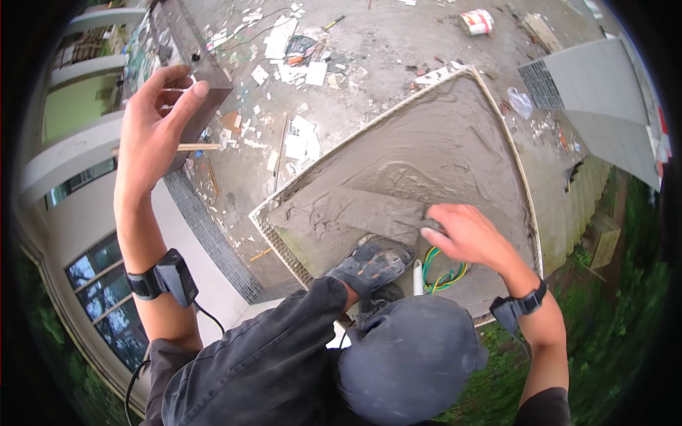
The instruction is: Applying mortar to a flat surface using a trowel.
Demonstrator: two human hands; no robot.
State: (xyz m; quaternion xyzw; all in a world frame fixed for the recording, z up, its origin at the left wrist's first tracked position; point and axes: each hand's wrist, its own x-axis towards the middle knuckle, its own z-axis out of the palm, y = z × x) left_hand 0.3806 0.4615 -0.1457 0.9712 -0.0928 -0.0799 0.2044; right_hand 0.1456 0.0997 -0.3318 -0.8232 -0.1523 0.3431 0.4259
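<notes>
My right hand (465, 231) is closed around the handle of a trowel (387, 213). Its long blade, coated in grey mortar, lies on the wet mortar layer (455, 149) and points to the left. This layer covers a flat slab with a pale raised rim (522, 167). Raised at the upper left, away from the slab, my left hand (160, 113) has its thumb and fingers curled together. Between them shows a thin white stick, too small to name surely. My mortar-stained shoe (373, 263) stands beside the trowel.
Close to my right hand, a white pipe (418, 277) and coiled green-yellow wires (440, 273) rise from the slab. Far below, the ground holds scattered white board scraps (302, 138), a hammer-like tool (334, 23) and a bucket (476, 23). Greenery (604, 341) lies beyond the right edge.
</notes>
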